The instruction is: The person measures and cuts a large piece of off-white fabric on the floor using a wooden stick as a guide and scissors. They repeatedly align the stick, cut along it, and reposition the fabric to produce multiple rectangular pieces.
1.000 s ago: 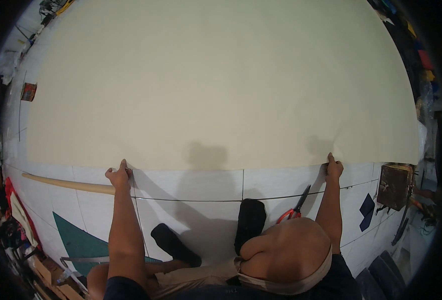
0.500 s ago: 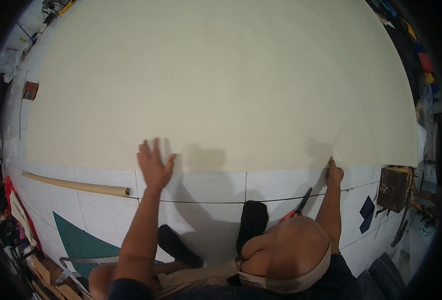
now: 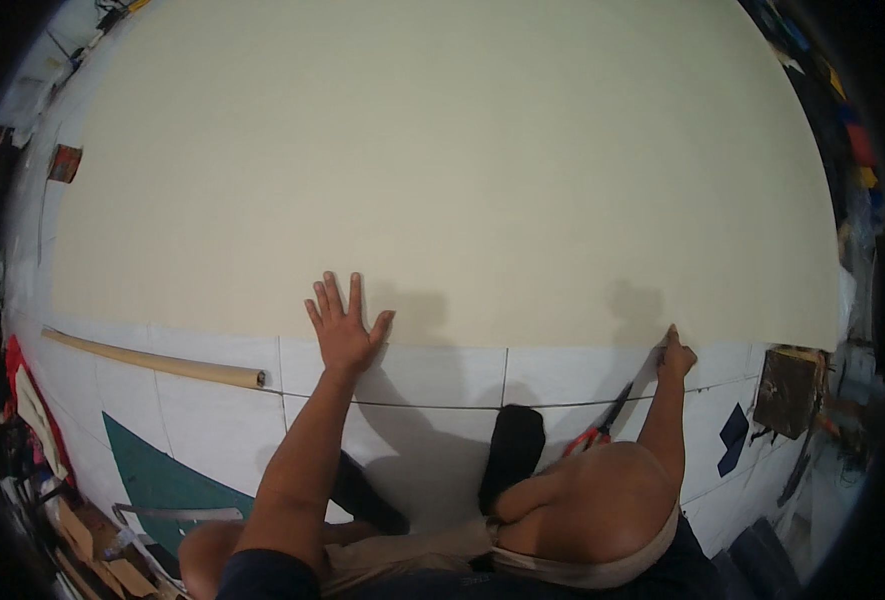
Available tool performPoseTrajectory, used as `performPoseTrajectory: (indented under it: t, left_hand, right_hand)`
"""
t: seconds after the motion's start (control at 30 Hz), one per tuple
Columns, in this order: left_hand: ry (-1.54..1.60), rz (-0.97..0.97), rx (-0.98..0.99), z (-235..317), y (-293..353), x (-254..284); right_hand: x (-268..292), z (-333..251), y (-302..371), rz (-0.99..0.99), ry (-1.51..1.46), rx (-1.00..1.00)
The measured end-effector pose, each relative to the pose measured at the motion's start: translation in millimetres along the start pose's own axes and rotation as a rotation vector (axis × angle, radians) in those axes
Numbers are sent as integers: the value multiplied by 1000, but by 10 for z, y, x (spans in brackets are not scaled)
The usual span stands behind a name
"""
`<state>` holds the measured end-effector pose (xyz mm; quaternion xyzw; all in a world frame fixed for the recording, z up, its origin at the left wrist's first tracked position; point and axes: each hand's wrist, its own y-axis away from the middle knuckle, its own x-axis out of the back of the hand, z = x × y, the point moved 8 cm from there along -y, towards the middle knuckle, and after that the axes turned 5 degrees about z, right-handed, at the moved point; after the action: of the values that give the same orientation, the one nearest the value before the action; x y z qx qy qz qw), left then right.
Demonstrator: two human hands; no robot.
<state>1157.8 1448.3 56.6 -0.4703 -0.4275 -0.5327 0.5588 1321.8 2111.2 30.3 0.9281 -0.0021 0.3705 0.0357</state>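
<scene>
A wide cream-coloured sheet [image 3: 442, 180] lies spread over the white tiled floor, its near edge running across in front of me. My left hand [image 3: 347, 325] rests on the sheet close to this edge, palm down with fingers spread. At the right part of the same edge, my right hand [image 3: 675, 352] touches the sheet with its index finger stretched forward. Its other fingers are bent, and I see nothing held in it. Scissors with orange-red handles [image 3: 587, 440] lie on the tiles beside my right forearm, partly hidden by my knee.
On the left lie a long tan roll [image 3: 162, 362] and a dark green piece [image 3: 157, 470]. A small reddish box [image 3: 64, 163] stands at the sheet's far-left edge. To the right are a worn brown block [image 3: 789, 392] and a dark blue scrap [image 3: 732, 440].
My left hand has shifted right along the sheet and now lies flatter, fingers spread. The right hand stays at the edge, its index finger still extended. My view has shifted slightly.
</scene>
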Motion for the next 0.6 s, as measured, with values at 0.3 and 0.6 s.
performPoseTrajectory:
  t: [0.3,0.6]
  left_hand:
    - [-60,-100,9,-147,-25,-65]
    - [292,159,94,-404,-13,301]
  right_hand:
    - [-664,-1185,4290,-923,214,1604]
    - [-861,-1089,4395,-1019,439,1671]
